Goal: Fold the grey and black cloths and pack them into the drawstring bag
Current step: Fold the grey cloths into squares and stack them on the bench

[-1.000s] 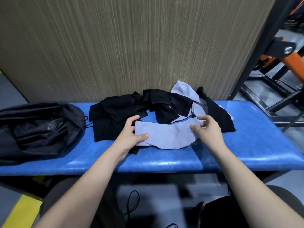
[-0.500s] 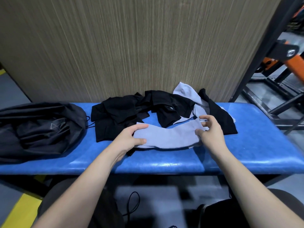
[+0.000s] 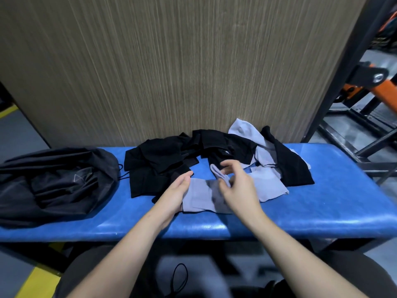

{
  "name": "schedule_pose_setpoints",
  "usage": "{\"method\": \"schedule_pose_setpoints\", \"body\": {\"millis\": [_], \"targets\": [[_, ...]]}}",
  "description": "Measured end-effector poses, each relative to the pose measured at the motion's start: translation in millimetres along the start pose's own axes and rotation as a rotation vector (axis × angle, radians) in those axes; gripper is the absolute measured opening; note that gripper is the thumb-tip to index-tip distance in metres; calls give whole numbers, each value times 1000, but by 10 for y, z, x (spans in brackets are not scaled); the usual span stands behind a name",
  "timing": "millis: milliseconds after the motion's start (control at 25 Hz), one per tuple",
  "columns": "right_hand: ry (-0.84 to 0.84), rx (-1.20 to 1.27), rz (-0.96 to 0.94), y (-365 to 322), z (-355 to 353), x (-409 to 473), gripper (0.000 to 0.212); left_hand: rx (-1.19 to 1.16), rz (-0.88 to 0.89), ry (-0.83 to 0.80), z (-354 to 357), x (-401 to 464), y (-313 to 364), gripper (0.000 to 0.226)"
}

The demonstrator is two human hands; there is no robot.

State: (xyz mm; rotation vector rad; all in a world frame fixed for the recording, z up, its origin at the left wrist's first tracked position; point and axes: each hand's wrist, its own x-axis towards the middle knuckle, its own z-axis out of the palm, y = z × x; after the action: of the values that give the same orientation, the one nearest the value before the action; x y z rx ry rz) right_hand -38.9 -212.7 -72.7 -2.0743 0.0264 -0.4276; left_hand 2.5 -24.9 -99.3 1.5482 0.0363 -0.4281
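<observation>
Blue padded bench runs across the frame, glossy surface. Wood-grain panel stands upright behind it. Right side: black metal frame with an orange part, probably gym equipment. Yellow floor line bottom left, grey floor.

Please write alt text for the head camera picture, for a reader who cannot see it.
Two bare hands fold a grey cloth on a blue bench: the left hand rests on one end, the right hand lifts the other. Black cloths lie behind, a drawstring bag at left.
</observation>
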Motion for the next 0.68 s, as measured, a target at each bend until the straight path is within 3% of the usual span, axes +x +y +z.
{"method": "schedule_pose_setpoints", "body": {"millis": [200,480,560,680], "targets": [[-165,-24,36,-126,424,-37,39,-170,-31,-42,24,-62,84,40],[-426,23,64,-156,539,-118,44,-6,-11,1,-30,-77,44,46],[-363,101,118,-116,438,-79,40,56,30,23,-55,-43,18,60],[-71,22,202,81,199,87,34,65,57,55,-55,-32,38,73]]}}
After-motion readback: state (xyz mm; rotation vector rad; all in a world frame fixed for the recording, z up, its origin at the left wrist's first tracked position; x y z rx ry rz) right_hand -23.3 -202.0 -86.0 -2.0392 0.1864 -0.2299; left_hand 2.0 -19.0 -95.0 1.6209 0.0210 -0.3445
